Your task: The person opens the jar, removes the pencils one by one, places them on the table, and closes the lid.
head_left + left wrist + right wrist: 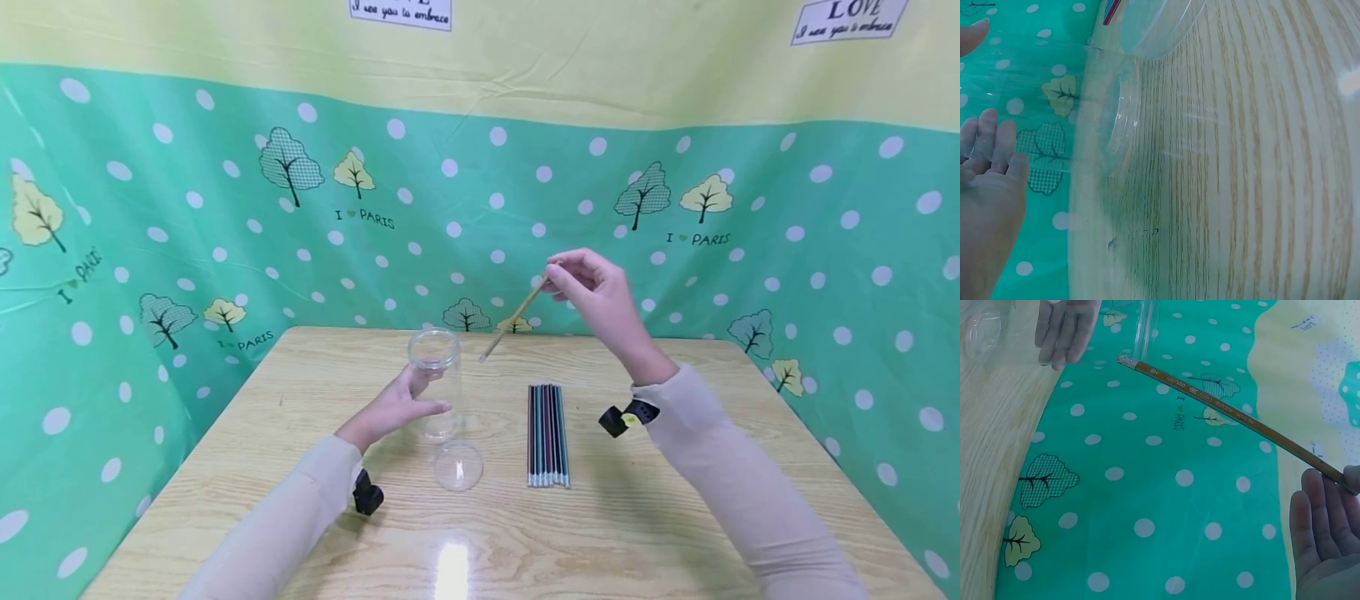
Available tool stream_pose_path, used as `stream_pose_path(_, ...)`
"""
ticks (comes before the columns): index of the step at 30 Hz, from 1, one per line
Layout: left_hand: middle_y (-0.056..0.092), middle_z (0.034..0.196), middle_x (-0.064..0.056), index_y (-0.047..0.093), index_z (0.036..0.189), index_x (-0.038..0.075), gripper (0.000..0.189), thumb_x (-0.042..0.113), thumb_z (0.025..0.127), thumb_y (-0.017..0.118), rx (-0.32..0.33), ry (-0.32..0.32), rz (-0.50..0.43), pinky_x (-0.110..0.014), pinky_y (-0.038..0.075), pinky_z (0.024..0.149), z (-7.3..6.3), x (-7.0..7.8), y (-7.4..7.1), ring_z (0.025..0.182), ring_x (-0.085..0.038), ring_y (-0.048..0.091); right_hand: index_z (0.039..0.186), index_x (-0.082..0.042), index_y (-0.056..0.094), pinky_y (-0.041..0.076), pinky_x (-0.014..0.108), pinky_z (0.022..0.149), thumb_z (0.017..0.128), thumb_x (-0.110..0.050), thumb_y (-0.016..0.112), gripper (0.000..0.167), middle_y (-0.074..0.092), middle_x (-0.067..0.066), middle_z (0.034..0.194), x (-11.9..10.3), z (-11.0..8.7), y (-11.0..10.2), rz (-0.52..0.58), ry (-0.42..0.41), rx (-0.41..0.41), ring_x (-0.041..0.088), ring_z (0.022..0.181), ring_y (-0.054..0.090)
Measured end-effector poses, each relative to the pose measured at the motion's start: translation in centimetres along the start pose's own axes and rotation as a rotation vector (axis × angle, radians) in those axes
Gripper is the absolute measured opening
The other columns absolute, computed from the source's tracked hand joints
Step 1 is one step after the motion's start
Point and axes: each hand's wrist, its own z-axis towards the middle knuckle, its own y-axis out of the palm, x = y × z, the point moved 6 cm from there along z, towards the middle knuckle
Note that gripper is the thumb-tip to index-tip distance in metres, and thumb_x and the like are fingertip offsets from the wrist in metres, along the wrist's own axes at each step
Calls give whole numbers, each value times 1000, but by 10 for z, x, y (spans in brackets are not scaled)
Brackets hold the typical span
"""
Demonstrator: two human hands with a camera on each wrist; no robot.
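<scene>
My left hand (397,406) grips a tall clear plastic jar (442,387) that stands upright with its mouth uncovered. Its fingers and thumb lie on opposite sides of the jar, as the left wrist view shows too. Raised to the right of the jar, my right hand (592,292) pinches a yellow pencil (1222,406) near one end. The pencil slants down to the left, and its eraser end is near the jar but outside it. A round clear lid (458,465) lies on the table just in front of the jar.
Several dark red, blue and black pencils (547,435) lie side by side on the wooden table (645,533), right of the lid, eraser ends toward me. A green and yellow patterned cloth (495,200) hangs behind the table and along its sides.
</scene>
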Motion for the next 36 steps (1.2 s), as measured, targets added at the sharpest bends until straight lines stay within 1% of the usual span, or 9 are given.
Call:
stream_pose_path(5, 34, 158, -15, 27, 156, 19, 90, 19, 85, 81, -3, 10, -9, -51, 17, 119, 0, 0, 0, 148, -34, 23, 116, -3, 66, 59, 33, 80, 99, -25, 66, 28, 70, 17, 104, 13, -3, -9, -38, 42, 7, 22, 91, 70)
stream_pose_path(10, 34, 158, -15, 26, 157, 20, 92, 20, 84, 82, -6, 14, -13, -52, 18, 119, -1, -2, 0, 148, -34, 23, 120, -4, 64, 59, 32, 80, 99, -29, 66, 33, 70, 17, 101, 32, -13, -20, -80, 101, -7, 28, 91, 68)
stream_pose_path(17, 33, 159, -15, 24, 158, 19, 94, 19, 84, 82, -16, 24, -16, -52, 17, 119, 1, -2, 1, 148, -33, 23, 123, -5, 58, 59, 31, 79, 100, -27, 64, 33, 71, 18, 99, 63, -25, -37, -140, 185, -15, 20, 83, 70)
stream_pose_path(19, 32, 159, -15, 23, 158, 18, 94, 18, 85, 81, -19, 32, -21, -52, 17, 119, 1, -2, 1, 149, -33, 23, 122, -4, 57, 60, 32, 79, 100, -28, 64, 33, 71, 18, 98, 72, -27, -42, -145, 217, -15, 22, 84, 70)
stream_pose_path(24, 32, 159, -15, 25, 157, 20, 93, 18, 84, 82, -11, 25, -21, -51, 17, 120, 1, -2, 0, 149, -32, 23, 126, -3, 56, 59, 34, 84, 100, -33, 64, 40, 69, 20, 101, 98, -35, -51, -116, 331, -28, 25, 87, 69)
stream_pose_path(27, 32, 159, -15, 25, 157, 21, 92, 18, 84, 82, -13, 21, -19, -51, 16, 120, 1, -2, 1, 149, -33, 22, 129, -2, 55, 58, 35, 86, 100, -35, 63, 45, 67, 23, 104, 116, -42, -55, -101, 407, -32, 22, 87, 68)
stream_pose_path(31, 32, 159, -15, 25, 157, 21, 92, 19, 84, 82, -14, 20, -16, -51, 15, 120, 0, -1, 1, 149, -33, 22, 130, -1, 54, 57, 40, 89, 100, -35, 63, 46, 67, 18, 101, 138, -51, -59, -85, 485, -23, 17, 85, 68)
stream_pose_path(34, 32, 159, -15, 25, 157, 21, 92, 18, 85, 81, -12, 26, -16, -51, 15, 120, 1, -1, 1, 149, -32, 23, 130, 0, 54, 56, 44, 91, 100, -33, 63, 46, 67, 10, 95, 152, -56, -59, -72, 517, -18, 15, 83, 68)
stream_pose_path(36, 33, 159, -15, 25, 157, 21, 91, 18, 85, 81, -10, 26, -16, -51, 15, 120, 1, -1, 0, 148, -32, 23, 131, 3, 54, 57, 42, 90, 101, -31, 63, 46, 67, 8, 93, 160, -58, -59, -67, 527, -25, 14, 82, 67)
